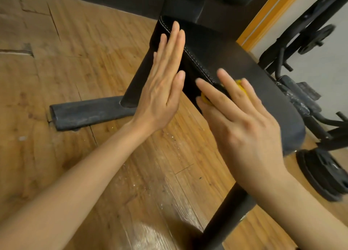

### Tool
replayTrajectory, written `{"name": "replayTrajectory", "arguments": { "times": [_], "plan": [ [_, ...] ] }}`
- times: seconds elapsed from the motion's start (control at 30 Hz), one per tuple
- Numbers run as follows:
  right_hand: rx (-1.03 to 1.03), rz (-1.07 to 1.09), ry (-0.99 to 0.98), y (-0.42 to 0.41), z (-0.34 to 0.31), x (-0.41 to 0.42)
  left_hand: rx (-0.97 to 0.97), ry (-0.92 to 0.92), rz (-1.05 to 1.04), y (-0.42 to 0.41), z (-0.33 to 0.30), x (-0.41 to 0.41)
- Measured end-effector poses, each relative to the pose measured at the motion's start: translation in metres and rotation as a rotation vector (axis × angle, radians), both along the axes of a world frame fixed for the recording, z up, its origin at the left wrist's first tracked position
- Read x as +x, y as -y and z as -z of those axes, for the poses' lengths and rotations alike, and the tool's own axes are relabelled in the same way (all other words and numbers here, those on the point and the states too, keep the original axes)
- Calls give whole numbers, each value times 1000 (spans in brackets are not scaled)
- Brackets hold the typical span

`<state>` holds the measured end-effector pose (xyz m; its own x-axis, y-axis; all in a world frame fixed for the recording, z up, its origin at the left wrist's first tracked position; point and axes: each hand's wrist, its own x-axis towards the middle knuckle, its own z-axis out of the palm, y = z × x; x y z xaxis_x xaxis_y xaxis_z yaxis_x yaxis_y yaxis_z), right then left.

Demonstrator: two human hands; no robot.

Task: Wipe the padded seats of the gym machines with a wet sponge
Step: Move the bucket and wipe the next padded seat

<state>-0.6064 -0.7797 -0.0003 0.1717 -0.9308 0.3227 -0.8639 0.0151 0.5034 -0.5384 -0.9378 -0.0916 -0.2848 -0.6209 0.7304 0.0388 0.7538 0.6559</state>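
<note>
Right hand [243,121] nearest, at 4 o'clock, fingers spread, pressing yellow sponge [240,87] onto padded seat [250,74] edge. Left hand [163,83], 10 o'clock, flat and empty, braces the seat's side. Advice: keep even pressure, follow the stitched seam [195,61], overlap strokes.

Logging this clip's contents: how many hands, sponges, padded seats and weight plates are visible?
Hands: 2, left hand and right hand
Yellow sponge: 1
Padded seat: 1
Weight plates: 2, floor plate, racked plate
Total: 6
</note>
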Motion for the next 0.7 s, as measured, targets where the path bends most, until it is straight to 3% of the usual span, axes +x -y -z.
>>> {"name": "replayTrajectory", "arguments": {
  "times": [0.07, 0.23, 0.47, 0.63, 0.7],
  "plan": [
    [22, -31, -23, 3, 0, -2, 14, -4, -9, -3, -1, -2],
    [105, -73, -4, -93, -2, -54, 6, -13, -36, -2, -1, -3],
    [-110, -225, -76, -8, 16, -20, -126, -4, -17, -23, -9, -10],
    [-62, -229, -28, -80, 10, -70, -124, -65, -21, -25, -7, -19],
    [-114, -225, 6, -74, 13, -67, -123, -97, -64, -27, -7, -25]
  ]
}}
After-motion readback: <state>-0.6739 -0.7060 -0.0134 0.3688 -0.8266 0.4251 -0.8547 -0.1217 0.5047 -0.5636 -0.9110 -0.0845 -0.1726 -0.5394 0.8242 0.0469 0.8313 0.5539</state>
